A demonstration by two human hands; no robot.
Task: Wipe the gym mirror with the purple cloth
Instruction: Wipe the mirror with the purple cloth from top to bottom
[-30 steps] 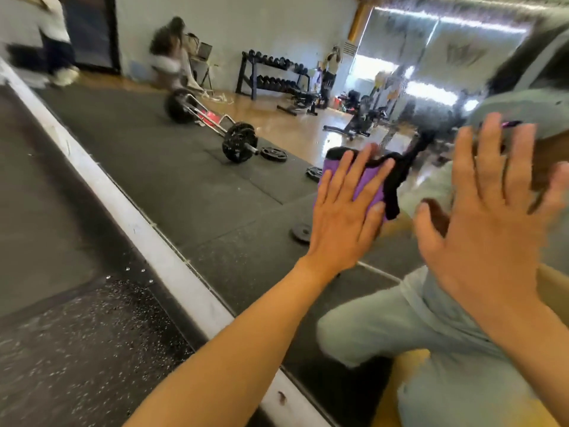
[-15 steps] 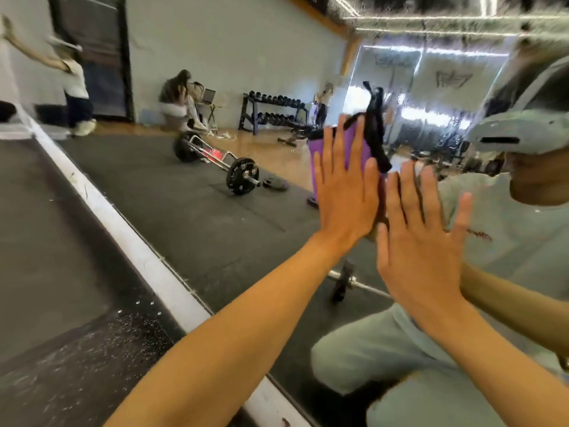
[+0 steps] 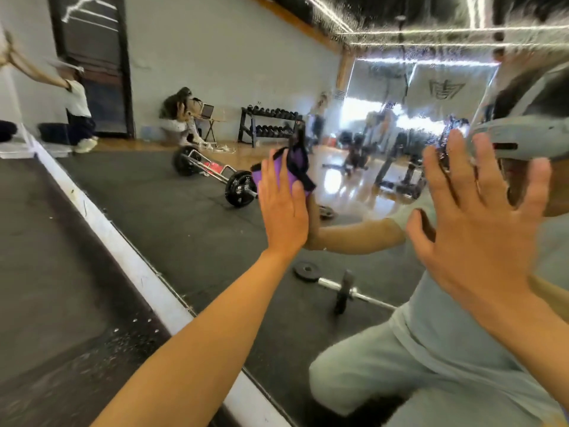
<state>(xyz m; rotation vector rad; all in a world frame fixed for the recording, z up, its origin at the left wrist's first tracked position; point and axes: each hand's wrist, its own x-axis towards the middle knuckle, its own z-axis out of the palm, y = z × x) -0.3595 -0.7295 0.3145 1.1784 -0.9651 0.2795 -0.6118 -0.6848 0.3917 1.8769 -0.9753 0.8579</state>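
Cloth: purple, black-edged, soft and light by the look of it; pinned flat against the mirror under my left hand, fingers straight. Best held by palm pressure over its middle, since the loose corner flops and glass is slick. Right hand: spread wide, holding nothing, at the glass.

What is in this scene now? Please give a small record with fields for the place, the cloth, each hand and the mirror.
place: gym, person close to a wall mirror
purple cloth: flat against the glass, black edge
left hand: fingers straight, presses the cloth on the mirror
right hand: open, fingers spread, holds nothing; contact with glass unclear
mirror surface: droplets in the upper part
reflected: barbell, dumbbell rack
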